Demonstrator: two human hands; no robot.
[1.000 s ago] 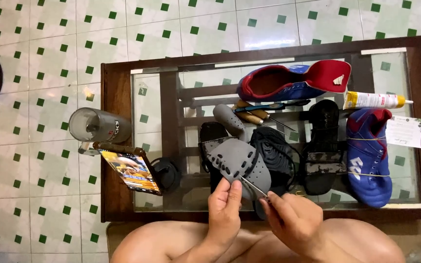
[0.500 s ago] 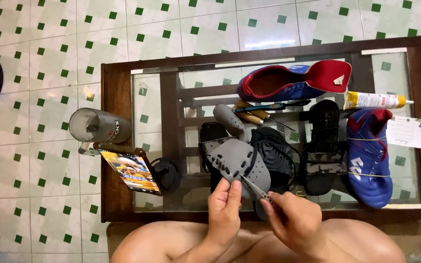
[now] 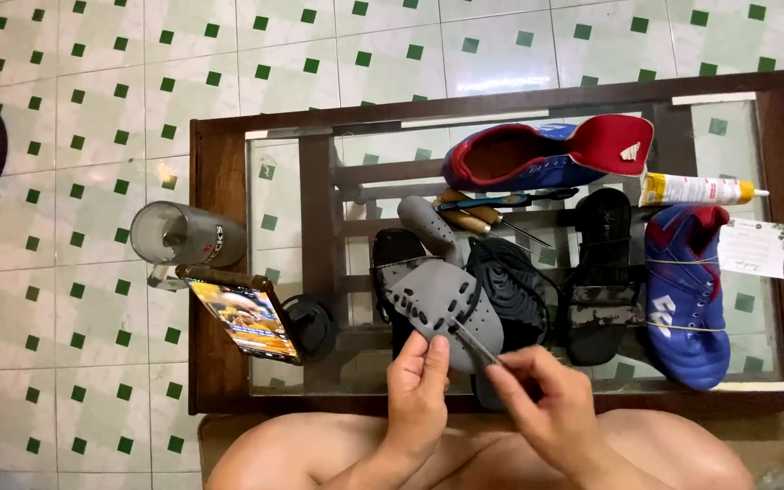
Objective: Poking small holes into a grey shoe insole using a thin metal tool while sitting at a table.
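Note:
My left hand (image 3: 417,396) holds a grey perforated shoe piece (image 3: 442,304) by its near edge, lifted over the glass table (image 3: 306,227). My right hand (image 3: 551,399) pinches a thin metal tool (image 3: 474,343) whose tip rests against the grey piece. A second grey piece (image 3: 428,225) and a dark sandal (image 3: 510,286) lie just beyond it.
A red and blue sports shoe (image 3: 546,154) lies at the back, its mate (image 3: 687,295) at the right. Also on the table: a black sandal (image 3: 599,272), a glue tube (image 3: 696,190), wooden-handled tools (image 3: 478,213), a card (image 3: 753,247), a propped phone (image 3: 247,318) and a mug (image 3: 183,236).
My right hand has shifted slightly left and up with the tool, closer to the grey piece. The left hand holds steady.

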